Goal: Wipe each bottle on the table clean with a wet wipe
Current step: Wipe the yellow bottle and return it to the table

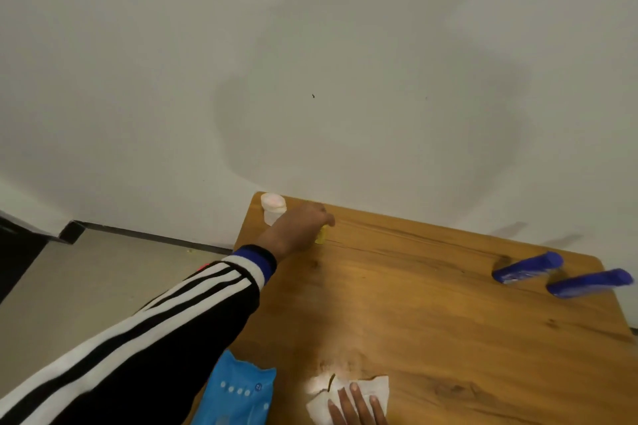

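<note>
My left hand (300, 226) reaches to the far left corner of the wooden table (431, 314) and is closed around a small yellow bottle (321, 235), most of it hidden by the fingers. A white bottle (273, 208) stands just behind it at the corner. Two blue bottles (528, 271) (590, 283) stand at the far right edge. At the near edge my right hand (359, 405) rests with fingers spread on a white wet wipe (348, 397) lying flat on the table.
A blue wet-wipe pack (238, 393) lies at the table's near left edge. A white wall (310, 79) runs right behind the table. Bare floor (103, 279) lies to the left, with a dark object at the far left.
</note>
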Demonstrator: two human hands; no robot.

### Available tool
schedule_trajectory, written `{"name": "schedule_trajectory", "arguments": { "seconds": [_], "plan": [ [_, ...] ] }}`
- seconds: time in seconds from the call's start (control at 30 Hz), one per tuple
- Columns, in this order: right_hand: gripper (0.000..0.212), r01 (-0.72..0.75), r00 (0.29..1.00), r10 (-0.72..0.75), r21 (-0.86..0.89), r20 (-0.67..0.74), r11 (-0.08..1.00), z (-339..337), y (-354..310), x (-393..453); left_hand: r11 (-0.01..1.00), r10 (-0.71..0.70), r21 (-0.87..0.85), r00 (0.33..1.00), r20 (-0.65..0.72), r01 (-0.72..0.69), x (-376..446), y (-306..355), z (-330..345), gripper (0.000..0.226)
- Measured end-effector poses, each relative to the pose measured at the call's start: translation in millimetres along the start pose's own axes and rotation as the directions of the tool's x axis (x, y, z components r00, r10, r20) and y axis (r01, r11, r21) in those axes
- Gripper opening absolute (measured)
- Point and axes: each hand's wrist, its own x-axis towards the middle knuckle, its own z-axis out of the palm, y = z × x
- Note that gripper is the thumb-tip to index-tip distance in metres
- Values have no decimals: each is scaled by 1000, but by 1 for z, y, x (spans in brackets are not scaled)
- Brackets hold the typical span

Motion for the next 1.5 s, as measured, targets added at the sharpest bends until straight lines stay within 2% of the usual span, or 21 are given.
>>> {"name": "schedule_trajectory", "arguments": {
  "seconds": [0.13,0.23,0.3,0.37,0.43,0.53,0.6,0.67,0.73,0.77,0.83,0.87,0.93,1.03,1.1,1.17,1.2,1.27,1.33,1.4,1.5],
  "plan": [
    [59,212,974,-190,-204,119,956,5,-20,-22,997,-67,-52,996,-54,64,-23,20,-7,40],
    [67,254,967,-255,-130,12,958,-25,-21,23,986,-101,-146,984,-147,80,-56,36,-19,37],
    [75,165,983,-169,-52,-68,985,-70,-11,74,973,-131,-215,966,-222,83,-82,40,-22,34],
    [79,-11,1000,12,52,-12,999,-106,-4,106,966,-140,-251,952,-271,70,-111,45,-23,32],
    [86,-48,998,49,58,-24,997,-98,-15,104,959,-138,-277,952,-273,60,-138,48,-24,33],
    [88,145,989,-145,-6,-26,989,-47,-46,31,936,-171,-341,962,-212,91,-167,51,-17,36],
    [86,329,941,-328,-7,-78,944,-4,-66,-35,914,-220,-382,958,-185,136,-178,50,-10,35],
    [82,409,912,-407,-65,49,910,8,-49,-89,901,-223,-409,962,-156,142,-184,71,2,33],
    [80,260,961,-267,-97,-76,961,2,-4,-103,896,-216,-421,967,-134,141,-188,92,12,34],
    [81,78,988,-81,-30,-129,997,-3,25,-106,893,-214,-427,969,-124,142,-188,103,16,34],
    [84,-304,942,321,155,-98,940,-13,73,-121,887,-213,-438,971,-108,146,-188,123,19,34],
    [85,-395,902,419,190,-101,899,-9,83,-133,882,-214,-447,972,-99,149,-188,130,19,34],
    [88,-345,924,369,191,-106,919,6,72,-168,872,-217,-466,972,-93,150,-185,152,18,35],
    [85,37,999,-38,137,5,990,39,20,-221,865,-224,-482,968,-116,142,-177,182,20,39],
    [82,117,992,-120,73,45,990,44,14,-234,866,-211,-482,972,-106,135,-172,202,21,40],
    [82,21,1000,-19,95,-22,995,41,49,-231,865,-203,-486,973,-105,128,-170,218,24,41],
    [82,-118,990,127,135,-66,984,36,73,-230,861,-206,-491,973,-104,130,-169,224,25,42],
    [82,-437,886,460,232,-52,869,23,125,-238,856,-210,-500,971,-110,128,-170,237,27,43],
    [81,-598,785,619,255,-4,760,11,163,-253,838,-232,-528,965,-119,137,-173,248,30,45],
    [81,-595,794,607,248,37,764,9,170,-262,811,-271,-563,955,-122,159,-178,257,34,47],
    [86,-440,894,447,177,-5,881,33,128,-273,777,-320,-602,939,-126,184,-185,271,41,49]
  ]
}}
